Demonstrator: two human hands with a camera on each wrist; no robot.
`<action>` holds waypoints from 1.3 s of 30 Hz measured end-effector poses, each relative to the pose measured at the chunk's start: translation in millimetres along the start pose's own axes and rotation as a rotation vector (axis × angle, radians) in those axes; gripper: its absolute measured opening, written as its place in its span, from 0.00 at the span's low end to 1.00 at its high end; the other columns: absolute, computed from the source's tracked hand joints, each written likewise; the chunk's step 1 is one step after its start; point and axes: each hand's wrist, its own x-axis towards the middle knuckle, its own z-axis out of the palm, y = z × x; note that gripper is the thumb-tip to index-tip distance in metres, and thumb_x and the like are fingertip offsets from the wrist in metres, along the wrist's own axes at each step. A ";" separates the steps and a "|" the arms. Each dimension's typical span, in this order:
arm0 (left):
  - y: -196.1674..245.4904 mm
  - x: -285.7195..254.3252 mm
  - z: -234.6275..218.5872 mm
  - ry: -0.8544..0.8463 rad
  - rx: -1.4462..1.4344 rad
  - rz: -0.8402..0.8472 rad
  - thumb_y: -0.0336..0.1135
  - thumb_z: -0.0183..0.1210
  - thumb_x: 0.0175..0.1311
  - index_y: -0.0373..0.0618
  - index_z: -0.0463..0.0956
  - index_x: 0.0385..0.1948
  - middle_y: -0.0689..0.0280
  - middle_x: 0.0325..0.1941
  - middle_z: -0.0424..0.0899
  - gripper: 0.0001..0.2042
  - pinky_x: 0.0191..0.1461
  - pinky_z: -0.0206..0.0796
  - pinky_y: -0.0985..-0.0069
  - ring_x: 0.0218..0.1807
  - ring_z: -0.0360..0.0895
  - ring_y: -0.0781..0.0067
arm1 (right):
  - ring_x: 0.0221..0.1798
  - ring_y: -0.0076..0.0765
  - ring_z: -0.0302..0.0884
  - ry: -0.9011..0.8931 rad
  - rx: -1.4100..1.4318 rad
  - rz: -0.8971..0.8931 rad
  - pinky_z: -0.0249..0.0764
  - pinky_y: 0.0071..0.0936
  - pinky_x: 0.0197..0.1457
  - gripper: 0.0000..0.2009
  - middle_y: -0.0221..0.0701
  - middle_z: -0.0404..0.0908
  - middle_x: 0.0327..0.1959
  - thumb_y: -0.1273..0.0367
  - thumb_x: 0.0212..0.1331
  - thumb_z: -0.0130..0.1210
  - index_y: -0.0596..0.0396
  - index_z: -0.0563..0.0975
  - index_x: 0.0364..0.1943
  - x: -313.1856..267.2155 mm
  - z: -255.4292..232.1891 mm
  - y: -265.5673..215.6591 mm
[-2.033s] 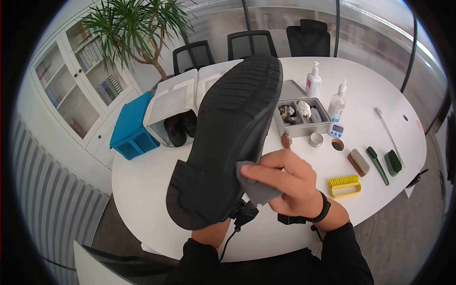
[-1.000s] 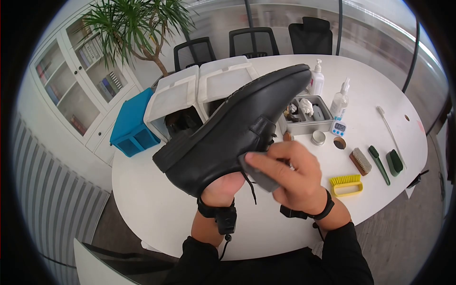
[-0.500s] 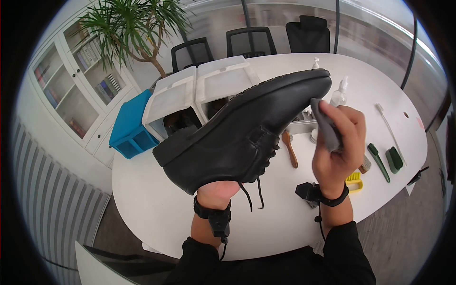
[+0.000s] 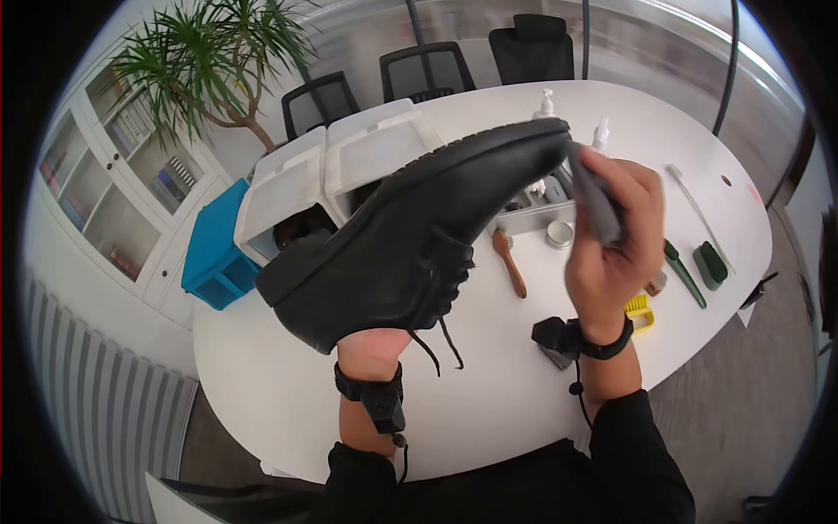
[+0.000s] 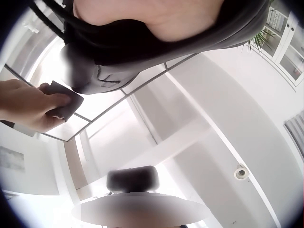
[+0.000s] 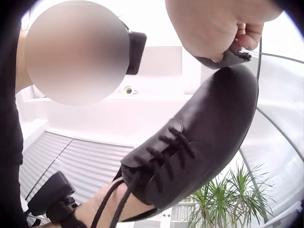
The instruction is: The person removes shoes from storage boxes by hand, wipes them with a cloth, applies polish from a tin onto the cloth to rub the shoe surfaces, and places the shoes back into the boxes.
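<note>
A black lace-up leather shoe (image 4: 384, 253) is held up over the table, its toe pointing to the upper right and its laces dangling. My left hand (image 4: 371, 343) is pushed into the shoe's opening and bears it; the fingers are hidden inside. My right hand (image 4: 624, 231) pinches a folded grey cloth (image 4: 597, 205) between thumb and fingers, right at the toe tip. From the right wrist view, the cloth (image 6: 227, 59) lies against the shoe's toe (image 6: 237, 88). The left wrist view shows the cloth (image 5: 65, 102) gripped close beside the shoe.
On the white table (image 4: 262, 384) stand white bins (image 4: 288, 175) and a blue box (image 4: 218, 249). A wooden-handled brush (image 4: 509, 264), a round tin (image 4: 559, 233) and a metal box (image 4: 532, 218) lie beyond the shoe. Green brushes (image 4: 685, 275) and a yellow brush (image 4: 642, 316) are at the right.
The shoe has turned from sole-up to side-on. My right hand has carried the cloth from the sole, past the shoe's side, up to the toe. The head view has shifted slightly.
</note>
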 end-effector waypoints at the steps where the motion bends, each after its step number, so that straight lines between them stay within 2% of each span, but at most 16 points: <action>1: -1.7 2.6 -1.8 -0.001 -0.006 -0.007 0.61 0.42 0.75 0.37 0.64 0.71 0.47 0.68 0.73 0.36 0.58 0.75 0.52 0.60 0.77 0.43 | 0.41 0.38 0.77 -0.011 0.029 -0.025 0.74 0.27 0.46 0.27 0.39 0.79 0.39 0.87 0.39 0.53 0.60 0.83 0.50 -0.2 4.4 2.0; 3: -2.6 8.3 -8.0 -0.320 0.016 -0.094 0.62 0.42 0.74 0.37 0.63 0.71 0.46 0.70 0.72 0.37 0.59 0.74 0.50 0.62 0.75 0.41 | 0.38 0.41 0.78 -0.050 0.047 -0.089 0.75 0.28 0.41 0.30 0.38 0.78 0.37 0.86 0.36 0.52 0.57 0.84 0.50 -7.8 13.0 1.3; 7: 0.4 5.4 -11.3 -0.212 0.089 0.021 0.59 0.43 0.75 0.35 0.60 0.72 0.50 0.74 0.68 0.37 0.75 0.61 0.50 0.74 0.65 0.46 | 0.34 0.41 0.77 -0.257 0.226 -0.060 0.75 0.28 0.38 0.31 0.37 0.77 0.38 0.86 0.34 0.53 0.56 0.85 0.50 -14.6 15.2 -20.9; 9: 2.7 3.7 -6.7 -0.446 0.761 0.184 0.60 0.41 0.76 0.34 0.59 0.73 0.49 0.75 0.66 0.37 0.76 0.60 0.49 0.74 0.65 0.45 | 0.33 0.40 0.76 -0.273 0.233 -0.096 0.75 0.27 0.37 0.30 0.37 0.77 0.37 0.86 0.34 0.53 0.56 0.85 0.50 -8.6 10.0 -18.4; 10: 6.9 2.4 -11.8 -0.446 0.761 0.183 0.60 0.41 0.76 0.34 0.59 0.73 0.49 0.75 0.66 0.37 0.76 0.60 0.49 0.74 0.65 0.45 | 0.33 0.39 0.76 -0.203 0.166 -0.128 0.75 0.27 0.38 0.30 0.37 0.76 0.36 0.86 0.35 0.54 0.56 0.85 0.50 -5.5 7.4 -13.2; 12: 15.0 -1.3 -27.0 -0.152 0.349 -0.041 0.59 0.40 0.77 0.33 0.58 0.73 0.49 0.74 0.67 0.36 0.76 0.61 0.49 0.74 0.65 0.44 | 0.34 0.39 0.77 -0.106 0.082 -0.077 0.75 0.27 0.38 0.29 0.37 0.77 0.36 0.86 0.35 0.54 0.57 0.85 0.50 1.5 -0.6 -9.9; 16: -1.2 -3.4 -11.0 -0.290 -0.023 0.025 0.61 0.42 0.76 0.37 0.59 0.73 0.46 0.76 0.63 0.37 0.75 0.60 0.44 0.73 0.65 0.38 | 0.33 0.39 0.78 -0.068 0.059 -0.104 0.75 0.27 0.36 0.30 0.38 0.77 0.36 0.86 0.35 0.55 0.57 0.85 0.51 -1.9 3.1 -8.1; 19: 3.1 -3.2 -9.5 -0.340 0.029 0.045 0.59 0.43 0.77 0.37 0.59 0.73 0.47 0.76 0.63 0.35 0.77 0.59 0.46 0.73 0.64 0.40 | 0.33 0.39 0.77 -0.169 0.214 -0.151 0.75 0.30 0.34 0.30 0.37 0.77 0.37 0.85 0.36 0.55 0.58 0.84 0.52 -10.8 9.6 -20.2; 20: 5.8 -4.0 -13.7 -0.268 0.061 0.088 0.58 0.44 0.78 0.37 0.60 0.73 0.48 0.76 0.64 0.34 0.77 0.58 0.48 0.73 0.65 0.42 | 0.35 0.36 0.78 -0.244 0.239 -0.101 0.76 0.26 0.39 0.29 0.35 0.78 0.35 0.85 0.37 0.57 0.57 0.85 0.52 -14.6 9.3 -26.5; 22: 4.1 -3.4 -10.7 -0.198 0.094 0.119 0.57 0.44 0.78 0.38 0.61 0.73 0.49 0.76 0.64 0.33 0.78 0.58 0.50 0.73 0.65 0.44 | 0.33 0.35 0.78 -0.269 0.278 -0.114 0.75 0.26 0.35 0.29 0.33 0.77 0.36 0.84 0.38 0.59 0.57 0.85 0.53 -21.6 14.8 -32.1; 24: 1.7 -3.8 3.2 0.060 0.984 0.341 0.58 0.45 0.77 0.38 0.62 0.72 0.51 0.75 0.67 0.34 0.78 0.58 0.55 0.73 0.66 0.48 | 0.32 0.35 0.78 -0.284 0.333 -0.115 0.74 0.26 0.34 0.28 0.32 0.77 0.35 0.83 0.39 0.61 0.56 0.85 0.52 -26.0 17.7 -36.6; 25: 2.3 -4.2 1.2 0.055 0.985 0.338 0.58 0.45 0.77 0.38 0.62 0.72 0.51 0.75 0.67 0.34 0.78 0.58 0.55 0.73 0.66 0.48 | 0.32 0.35 0.78 -0.279 0.329 -0.115 0.74 0.26 0.34 0.28 0.32 0.77 0.35 0.83 0.39 0.61 0.56 0.85 0.52 -27.0 17.9 -39.3; 27: 5.2 -7.7 -10.1 -0.280 0.894 0.365 0.56 0.47 0.77 0.37 0.64 0.71 0.52 0.73 0.69 0.32 0.77 0.59 0.57 0.72 0.67 0.50 | 0.33 0.37 0.78 -0.300 0.369 -0.096 0.75 0.30 0.31 0.23 0.33 0.78 0.37 0.78 0.44 0.59 0.58 0.84 0.51 -28.9 17.7 -44.2; 30: 14.6 -17.3 -35.5 -0.111 0.869 0.349 0.52 0.47 0.78 0.36 0.63 0.71 0.52 0.72 0.70 0.30 0.75 0.62 0.59 0.71 0.68 0.52 | 0.33 0.36 0.79 -0.348 0.413 -0.119 0.75 0.29 0.31 0.21 0.31 0.77 0.37 0.76 0.47 0.60 0.57 0.84 0.49 -36.2 22.5 -51.0; 33: 23.5 -21.3 -66.0 -0.130 1.083 0.401 0.51 0.46 0.79 0.36 0.62 0.71 0.51 0.73 0.69 0.30 0.75 0.62 0.60 0.71 0.68 0.53 | 0.33 0.33 0.79 -0.395 0.439 -0.157 0.75 0.27 0.30 0.20 0.29 0.76 0.37 0.74 0.48 0.61 0.57 0.83 0.49 -45.2 25.0 -58.6; 39: 25.6 -21.1 -71.3 -0.120 1.038 0.395 0.50 0.47 0.79 0.36 0.62 0.71 0.52 0.73 0.69 0.29 0.75 0.62 0.60 0.71 0.68 0.53 | 0.32 0.30 0.78 -0.590 0.491 -0.244 0.74 0.25 0.30 0.23 0.30 0.75 0.39 0.76 0.46 0.61 0.57 0.83 0.52 -56.0 25.3 -65.3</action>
